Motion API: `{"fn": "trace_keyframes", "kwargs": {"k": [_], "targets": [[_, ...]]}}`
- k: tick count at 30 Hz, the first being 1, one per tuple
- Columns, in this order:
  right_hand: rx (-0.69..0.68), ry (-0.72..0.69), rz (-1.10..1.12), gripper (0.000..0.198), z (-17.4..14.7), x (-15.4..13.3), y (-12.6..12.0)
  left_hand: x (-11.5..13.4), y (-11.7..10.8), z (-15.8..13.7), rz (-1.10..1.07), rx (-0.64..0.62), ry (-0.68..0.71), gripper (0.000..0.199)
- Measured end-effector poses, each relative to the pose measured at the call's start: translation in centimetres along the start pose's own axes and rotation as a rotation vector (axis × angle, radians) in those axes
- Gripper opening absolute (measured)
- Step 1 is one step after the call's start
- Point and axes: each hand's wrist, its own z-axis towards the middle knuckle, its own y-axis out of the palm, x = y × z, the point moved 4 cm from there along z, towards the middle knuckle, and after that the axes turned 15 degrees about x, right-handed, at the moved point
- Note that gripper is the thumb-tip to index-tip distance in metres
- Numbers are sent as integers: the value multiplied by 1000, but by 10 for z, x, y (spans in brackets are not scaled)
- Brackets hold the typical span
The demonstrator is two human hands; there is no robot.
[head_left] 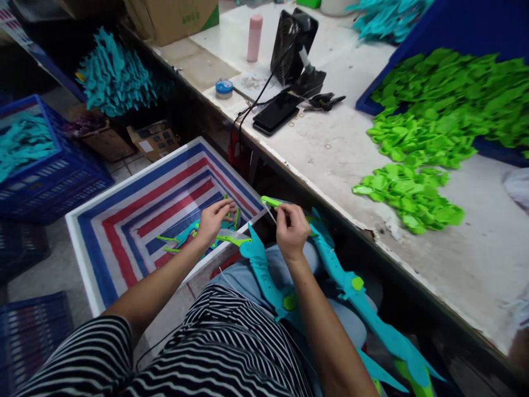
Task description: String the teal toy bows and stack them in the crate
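Two turquoise plastic toy bows with lime-green tips and knobs lie across my lap, the nearer bow (264,273) and the farther bow (347,281). My right hand (292,229) is closed in a pinch at the farther bow's green tip, where a short white string shows beside the fingers. Over the near rim of the tray, my left hand (215,221) has its fingers pressed together; what they hold is too small to make out. The nearer bow's green tip (233,237) points towards this hand. More turquoise and green pieces (182,238) lie in the tray below it.
A striped-lined white-rimmed tray (85,264) stands left of the worktable (343,160). Loose green pieces (413,193) spill from a blue bin (374,99). A phone (276,113), fan (287,47) and pink bottle (255,38) stand farther back. Blue crates (61,165) are at left.
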Motion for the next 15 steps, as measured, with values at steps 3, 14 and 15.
{"fn": "trace_keyframes", "kwargs": {"k": [3, 14, 15], "targets": [[-323, -155, 88, 18, -28, -27, 26, -37, -55, -30, 216, 239, -109, 34], [-1227, -197, -304, 59, -89, -33, 66, -73, -90, -77, 92, 317, -129, 35], [-1258, -205, -277, 64, -90, -35, 63, -69, -88, -73, 80, 302, -76, 33]]}}
